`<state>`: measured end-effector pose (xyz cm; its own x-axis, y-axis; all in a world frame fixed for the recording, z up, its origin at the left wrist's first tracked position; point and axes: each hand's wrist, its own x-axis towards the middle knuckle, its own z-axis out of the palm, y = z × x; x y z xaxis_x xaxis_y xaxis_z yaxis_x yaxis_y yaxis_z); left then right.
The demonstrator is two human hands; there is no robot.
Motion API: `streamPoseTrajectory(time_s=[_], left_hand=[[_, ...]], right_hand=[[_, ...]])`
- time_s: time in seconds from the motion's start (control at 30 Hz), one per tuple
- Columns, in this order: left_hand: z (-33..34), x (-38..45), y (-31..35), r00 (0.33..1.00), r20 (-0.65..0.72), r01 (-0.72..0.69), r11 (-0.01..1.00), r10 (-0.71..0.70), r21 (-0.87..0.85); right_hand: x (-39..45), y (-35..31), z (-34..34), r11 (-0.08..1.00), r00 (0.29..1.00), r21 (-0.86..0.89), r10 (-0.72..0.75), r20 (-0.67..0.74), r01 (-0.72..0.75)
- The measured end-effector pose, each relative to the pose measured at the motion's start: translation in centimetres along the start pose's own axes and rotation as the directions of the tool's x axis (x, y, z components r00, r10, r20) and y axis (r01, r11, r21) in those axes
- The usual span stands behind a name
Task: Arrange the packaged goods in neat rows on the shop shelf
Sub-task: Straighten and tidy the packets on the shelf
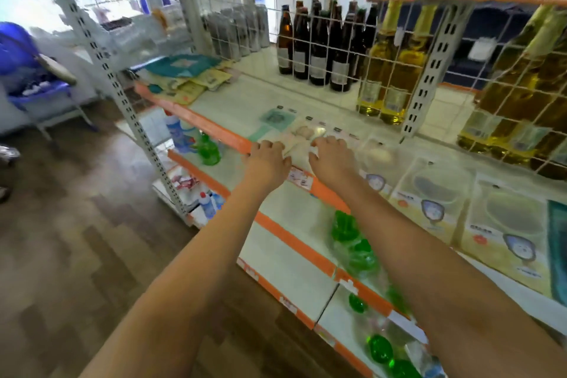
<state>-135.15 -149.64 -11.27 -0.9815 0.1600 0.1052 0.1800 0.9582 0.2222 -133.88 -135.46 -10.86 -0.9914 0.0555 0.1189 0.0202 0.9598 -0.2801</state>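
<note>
Both hands, left hand (267, 159) and right hand (329, 156), grasp a flat, pale pink packet (302, 139), seemingly clear-fronted, at the shelf's (214, 129) orange front edge.

Motion blur smearing flat packet (302, 135) under both hands; print unreadable. Fingertips of left hand (266, 159) and right hand (329, 156) blurring, grip unclear. Teal packet (558, 252) running off right edge.
</note>
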Motion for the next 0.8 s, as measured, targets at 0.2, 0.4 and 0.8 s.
streamPoseTrajectory(time_s=[0.2,0.4,0.8], left_hand=[[-2.8,1.9,-8.7,0.996,-0.051,0.075,0.997,-0.074,0.033],[-2.6,3.4,-16.4,0.985,0.019,0.166,0.982,-0.169,0.087],[-2.8,12.0,-26.0,0.947,0.064,0.312,0.949,-0.315,0.047]], right_hand=[[4.4,-8.7,2.1,0.992,0.993,0.054,-0.115,-0.01,0.115],[7.4,-14.6,6.6,0.981,0.979,0.022,-0.194,0.069,0.193],[20.3,-21.7,10.4,0.96,0.958,0.048,-0.28,0.063,0.278]])
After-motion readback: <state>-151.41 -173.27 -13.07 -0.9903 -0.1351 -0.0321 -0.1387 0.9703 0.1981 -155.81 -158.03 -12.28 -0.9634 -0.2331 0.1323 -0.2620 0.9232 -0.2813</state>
